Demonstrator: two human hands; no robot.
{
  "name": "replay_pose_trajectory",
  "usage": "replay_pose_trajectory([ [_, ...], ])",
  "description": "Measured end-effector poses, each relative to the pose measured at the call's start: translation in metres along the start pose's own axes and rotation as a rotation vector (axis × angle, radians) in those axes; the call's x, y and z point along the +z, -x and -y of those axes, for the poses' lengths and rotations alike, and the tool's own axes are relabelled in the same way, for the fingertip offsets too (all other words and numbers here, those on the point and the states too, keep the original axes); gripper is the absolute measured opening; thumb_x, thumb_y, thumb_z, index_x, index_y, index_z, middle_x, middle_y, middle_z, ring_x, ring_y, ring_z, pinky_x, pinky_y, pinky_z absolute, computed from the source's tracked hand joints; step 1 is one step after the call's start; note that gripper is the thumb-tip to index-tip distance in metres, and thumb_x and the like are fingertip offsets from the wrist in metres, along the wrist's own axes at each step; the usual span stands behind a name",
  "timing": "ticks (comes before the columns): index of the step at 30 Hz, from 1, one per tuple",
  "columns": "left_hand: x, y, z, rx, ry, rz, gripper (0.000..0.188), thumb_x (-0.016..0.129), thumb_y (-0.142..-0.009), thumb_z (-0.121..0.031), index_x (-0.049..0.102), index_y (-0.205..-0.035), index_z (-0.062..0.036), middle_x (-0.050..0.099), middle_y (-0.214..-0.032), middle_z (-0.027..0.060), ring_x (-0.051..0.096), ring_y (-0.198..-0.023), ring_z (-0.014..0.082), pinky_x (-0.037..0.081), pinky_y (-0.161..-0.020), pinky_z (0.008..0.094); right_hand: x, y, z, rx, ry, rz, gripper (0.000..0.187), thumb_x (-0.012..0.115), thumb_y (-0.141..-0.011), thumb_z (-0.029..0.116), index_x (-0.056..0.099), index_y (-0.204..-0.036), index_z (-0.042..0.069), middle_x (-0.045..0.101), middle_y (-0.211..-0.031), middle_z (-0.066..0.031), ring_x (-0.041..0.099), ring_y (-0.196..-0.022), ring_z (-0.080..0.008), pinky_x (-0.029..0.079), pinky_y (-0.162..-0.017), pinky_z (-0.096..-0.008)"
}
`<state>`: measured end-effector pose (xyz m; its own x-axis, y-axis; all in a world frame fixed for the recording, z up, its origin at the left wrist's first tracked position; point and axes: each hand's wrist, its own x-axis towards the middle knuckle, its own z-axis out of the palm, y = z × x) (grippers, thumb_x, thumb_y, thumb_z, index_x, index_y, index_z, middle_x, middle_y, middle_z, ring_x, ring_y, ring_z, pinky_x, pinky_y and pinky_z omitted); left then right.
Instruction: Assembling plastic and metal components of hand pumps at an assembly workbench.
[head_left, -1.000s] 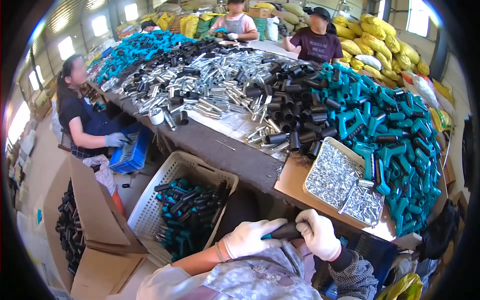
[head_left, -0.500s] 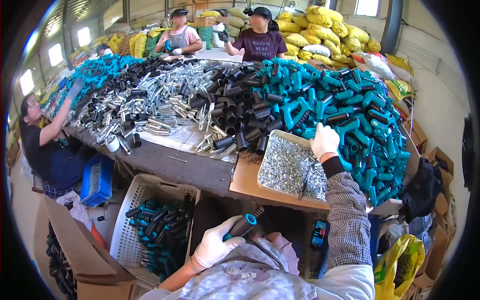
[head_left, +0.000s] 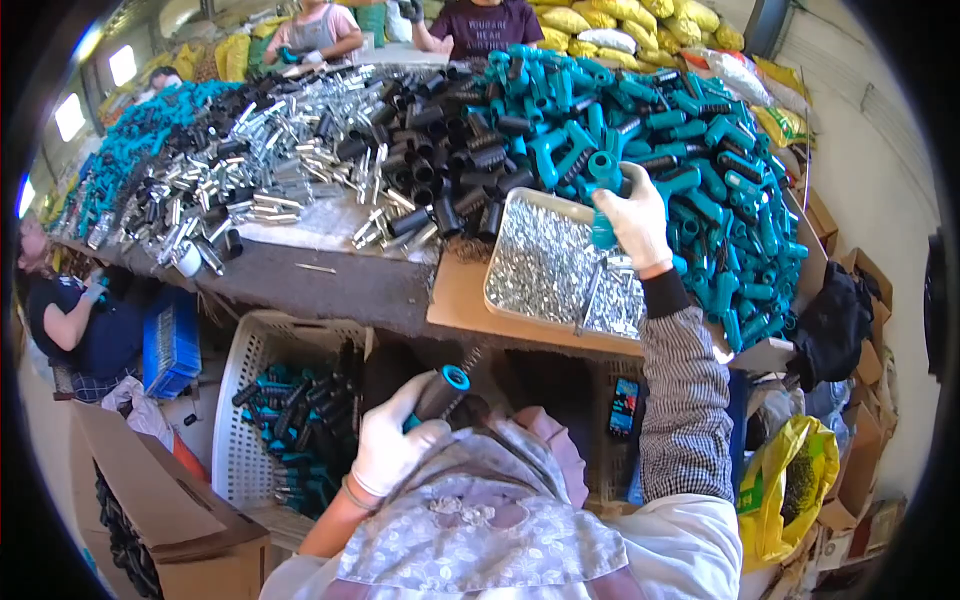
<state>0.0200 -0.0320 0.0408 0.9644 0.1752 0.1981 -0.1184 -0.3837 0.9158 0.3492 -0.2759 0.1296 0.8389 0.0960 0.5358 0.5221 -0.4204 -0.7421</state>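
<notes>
My left hand (head_left: 392,440) is closed round a black tubular handle (head_left: 438,396) with a teal end ring, held upright-tilted over my lap. A thin coil spring (head_left: 468,362) sticks up by its far end. Above the right side of the metal tray, my gloved right hand (head_left: 640,222) grips a teal plastic pistol-shaped housing (head_left: 604,172), its round open end up. Small shiny metal bits fill the tray (head_left: 489,292), where a slim dark tool (head_left: 591,296) lies. Just right of that hand rises the pile of teal housings (head_left: 715,205).
Black sleeves (head_left: 430,150) and silver tubes (head_left: 300,150) are heaped on the bench. Below it stands a white crate (head_left: 232,430) of teal-black pieces. A phone (head_left: 623,408) lies low right, near a yellow bag (head_left: 790,490). Co-workers stand across the bench and at far left.
My right hand has come away from the teal pile with a housing in it. The left still holds the black handle. The left co-worker's arm has drawn back; the view has tipped downward.
</notes>
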Motion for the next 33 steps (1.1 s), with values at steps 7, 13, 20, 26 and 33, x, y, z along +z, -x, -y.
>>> replay_pose_trajectory([
  [7,-0.001,-0.013,-0.001,-0.024,-0.038,-0.053,0.097,0.063,-0.08,-0.08,0.059,-0.134,0.0012,0.063,-0.078,0.006,0.055,-0.059,0.0097,0.048,-0.058,0.028,0.01,0.14,0.06,-0.21,0.085,0.372,0.051,0.075,-0.075,0.016,0.059,-0.122,0.007,0.067,-0.107,-0.019,0.068,-0.097,-0.0401,0.055,-0.086,-0.0424],
  [13,-0.005,-0.011,-0.004,0.044,-0.113,-0.032,0.089,0.068,-0.084,-0.07,0.057,-0.135,0.0018,0.071,-0.096,0.0143,0.065,-0.077,0.0164,0.054,-0.073,0.0316,0.014,0.153,0.066,-0.186,0.139,0.437,0.052,0.075,-0.074,0.013,0.059,-0.124,0.007,0.068,-0.112,-0.018,0.068,-0.1,-0.0396,0.056,-0.086,-0.0431],
  [20,-0.012,-0.007,-0.001,0.049,-0.234,0.059,0.052,0.08,-0.08,-0.021,0.064,-0.128,-0.0084,0.07,-0.096,0.019,0.072,-0.086,0.0345,0.057,-0.078,0.0377,0.008,0.162,0.07,-0.439,0.36,0.38,0.058,0.075,-0.071,0.013,0.057,-0.126,0.006,0.065,-0.102,-0.0158,0.065,-0.095,-0.0363,0.054,-0.08,-0.0448],
  [26,-0.024,-0.006,0.002,0.045,-0.293,0.177,0.053,0.081,-0.082,-0.028,0.064,-0.129,-0.01,0.071,-0.099,0.02,0.072,-0.088,0.037,0.057,-0.077,0.0397,0.001,0.168,0.081,-0.061,-0.027,0.851,0.082,0.083,-0.073,0.021,0.047,-0.145,0.003,0.069,-0.11,-0.0203,0.069,-0.1,-0.0373,0.054,-0.088,-0.0412],
  [33,-0.034,-0.006,0.042,-0.119,-0.062,0.579,0.068,0.077,-0.081,-0.02,0.057,-0.145,-0.0121,0.074,-0.099,0.0072,0.067,-0.083,0.0126,0.054,-0.083,0.0295,0.003,0.187,0.075,-0.124,-0.142,1.159,0.049,0.079,-0.077,0.024,0.07,-0.123,0.01,0.074,-0.1,-0.0108,0.073,-0.089,-0.0278,0.057,-0.083,-0.036],
])
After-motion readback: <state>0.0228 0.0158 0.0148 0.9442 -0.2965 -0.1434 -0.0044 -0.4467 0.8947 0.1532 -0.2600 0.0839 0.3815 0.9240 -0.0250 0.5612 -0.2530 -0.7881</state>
